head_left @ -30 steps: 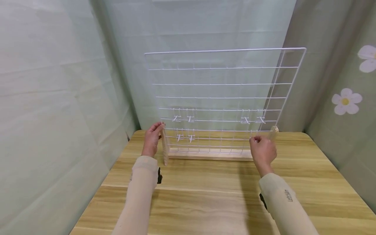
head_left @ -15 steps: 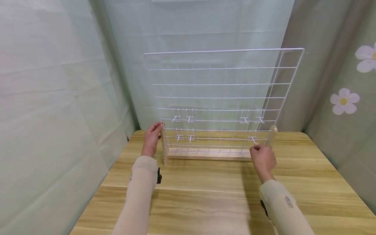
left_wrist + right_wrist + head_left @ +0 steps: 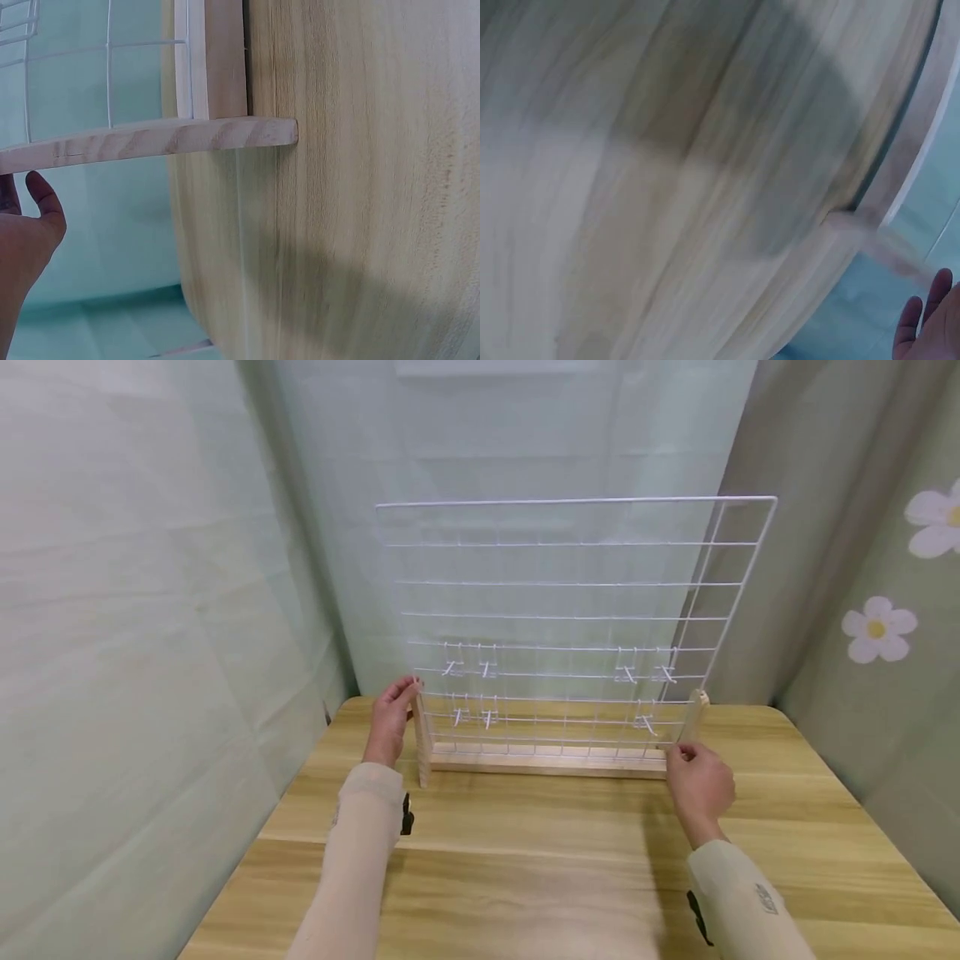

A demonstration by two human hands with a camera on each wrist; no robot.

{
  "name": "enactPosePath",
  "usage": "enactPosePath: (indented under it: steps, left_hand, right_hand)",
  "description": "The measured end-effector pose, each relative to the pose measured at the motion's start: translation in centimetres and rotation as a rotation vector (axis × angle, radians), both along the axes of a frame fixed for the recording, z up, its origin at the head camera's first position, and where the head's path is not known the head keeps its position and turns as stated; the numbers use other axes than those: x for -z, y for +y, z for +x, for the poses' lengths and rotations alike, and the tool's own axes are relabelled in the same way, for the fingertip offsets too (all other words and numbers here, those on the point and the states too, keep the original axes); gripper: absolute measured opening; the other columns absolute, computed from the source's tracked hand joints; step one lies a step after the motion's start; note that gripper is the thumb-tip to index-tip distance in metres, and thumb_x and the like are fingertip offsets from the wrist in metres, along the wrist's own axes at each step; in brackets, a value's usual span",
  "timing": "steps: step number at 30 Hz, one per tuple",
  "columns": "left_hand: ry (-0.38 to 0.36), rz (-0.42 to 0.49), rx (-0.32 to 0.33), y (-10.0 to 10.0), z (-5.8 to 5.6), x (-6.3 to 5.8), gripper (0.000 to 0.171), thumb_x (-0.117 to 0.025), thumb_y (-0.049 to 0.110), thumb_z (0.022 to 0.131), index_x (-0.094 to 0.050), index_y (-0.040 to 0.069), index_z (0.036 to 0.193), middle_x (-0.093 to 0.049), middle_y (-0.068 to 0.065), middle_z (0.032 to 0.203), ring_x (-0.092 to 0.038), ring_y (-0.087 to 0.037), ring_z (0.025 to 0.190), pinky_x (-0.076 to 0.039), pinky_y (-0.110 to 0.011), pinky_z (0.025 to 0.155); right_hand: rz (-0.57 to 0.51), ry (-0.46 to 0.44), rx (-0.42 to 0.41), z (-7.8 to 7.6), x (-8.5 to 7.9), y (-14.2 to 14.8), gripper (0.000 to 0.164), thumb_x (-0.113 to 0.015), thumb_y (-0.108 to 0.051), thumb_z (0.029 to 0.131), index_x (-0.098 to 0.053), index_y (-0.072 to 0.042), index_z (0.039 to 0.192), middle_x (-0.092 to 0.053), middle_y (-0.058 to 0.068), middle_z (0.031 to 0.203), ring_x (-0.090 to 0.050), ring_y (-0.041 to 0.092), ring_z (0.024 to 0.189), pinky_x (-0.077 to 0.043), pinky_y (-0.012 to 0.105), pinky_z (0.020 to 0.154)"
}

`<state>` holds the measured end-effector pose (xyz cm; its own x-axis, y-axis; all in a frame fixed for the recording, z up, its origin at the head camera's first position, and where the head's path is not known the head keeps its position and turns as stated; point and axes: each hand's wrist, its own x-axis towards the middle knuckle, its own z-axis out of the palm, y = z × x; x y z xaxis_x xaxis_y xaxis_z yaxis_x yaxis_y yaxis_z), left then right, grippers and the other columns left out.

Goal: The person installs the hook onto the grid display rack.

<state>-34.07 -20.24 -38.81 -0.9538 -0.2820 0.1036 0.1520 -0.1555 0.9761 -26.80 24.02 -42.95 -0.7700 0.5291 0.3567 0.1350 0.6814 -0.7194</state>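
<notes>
A white wire grid rack [image 3: 577,501] stands tilted back in a wooden base [image 3: 547,763]. Several white wire hooks hang in two rows low on the grid, among them the lower right hook [image 3: 645,722]. My left hand [image 3: 388,722] holds the top of the left wooden upright [image 3: 422,743]; in the left wrist view its thumb [image 3: 46,196] lies just beside that upright [image 3: 157,141]. My right hand [image 3: 701,785] is beside the foot of the right upright [image 3: 694,714], below the hooks, and holds nothing. Its slightly bent fingers [image 3: 939,289] show in the right wrist view.
The rack stands towards the back of a wood-grain table [image 3: 525,877]. Pale green cloth [image 3: 150,610] hangs on the left and behind. On the right, the cloth carries white flowers [image 3: 877,629].
My right hand has come off the lower right hook and moved down and to the right, so the hook now shows whole. My left hand stays at the left upright.
</notes>
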Motion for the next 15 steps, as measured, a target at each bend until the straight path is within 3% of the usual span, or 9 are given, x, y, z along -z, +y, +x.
enactPosePath:
  steps: [6, 9, 12, 15]
  left_hand:
    - [0.005, 0.013, 0.017, 0.6, -0.1, 0.5, 0.038, -0.064, 0.024, 0.098, -0.059, 0.0, 0.127, -0.061, -0.005, 0.126, -0.053, -0.017, 0.113, -0.039, -0.041, 0.105]
    - [0.011, -0.035, 0.018, 0.5, 0.1, 0.8, 0.043, -0.065, 0.028, 0.098, -0.058, 0.003, 0.133, -0.058, -0.007, 0.13, -0.051, -0.018, 0.117, -0.038, -0.042, 0.106]
    - [0.002, -0.158, 0.048, -0.3, 0.6, 1.3, 0.05, -0.063, 0.031, 0.099, -0.053, 0.005, 0.141, -0.053, -0.012, 0.138, -0.048, -0.022, 0.124, -0.036, -0.043, 0.108]
    - [-0.046, -0.412, 0.101, -1.8, 1.6, 2.4, 0.056, -0.06, 0.033, 0.1, -0.047, 0.003, 0.146, -0.049, -0.018, 0.143, -0.045, -0.03, 0.131, -0.035, -0.047, 0.11]
  right_hand:
    - [0.028, -0.012, 0.06, 1.0, 0.7, 4.5, 0.035, -0.05, -0.027, 0.099, -0.07, 0.001, 0.106, -0.066, 0.023, 0.1, -0.059, 0.047, 0.09, -0.042, 0.059, 0.07]
    - [0.063, -0.042, 0.02, 1.4, 0.8, 6.6, 0.036, -0.048, -0.025, 0.1, -0.068, 0.004, 0.109, -0.064, 0.026, 0.102, -0.059, 0.047, 0.09, -0.042, 0.058, 0.07]
    - [0.151, -0.105, -0.089, 1.5, 0.6, 8.6, 0.039, -0.047, -0.026, 0.102, -0.064, 0.005, 0.116, -0.061, 0.03, 0.109, -0.058, 0.048, 0.093, -0.044, 0.057, 0.067]
    - [0.272, -0.157, -0.215, 1.5, 0.2, 10.4, 0.044, -0.046, -0.031, 0.103, -0.059, 0.006, 0.125, -0.054, 0.035, 0.12, -0.054, 0.054, 0.1, -0.046, 0.059, 0.066]
